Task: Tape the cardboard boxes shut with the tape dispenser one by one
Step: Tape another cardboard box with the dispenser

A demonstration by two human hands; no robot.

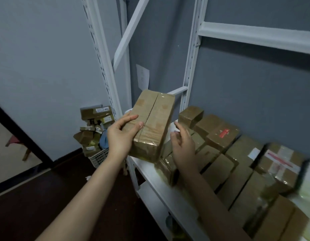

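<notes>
Crowding white shelf (150, 173), taped boxes (218, 169)

your view was dim and bluish, with soft, even light and only faint shadows. a brighter doorway (6, 153) glowed at 8 o'clock. tape (147, 138) on the cardboard box (151, 119) gave a dull sheen. stacked boxes (281, 167) at 4 o'clock were smeared with blur, and the rack uprights (105, 66) bowed near the edges.
</notes>
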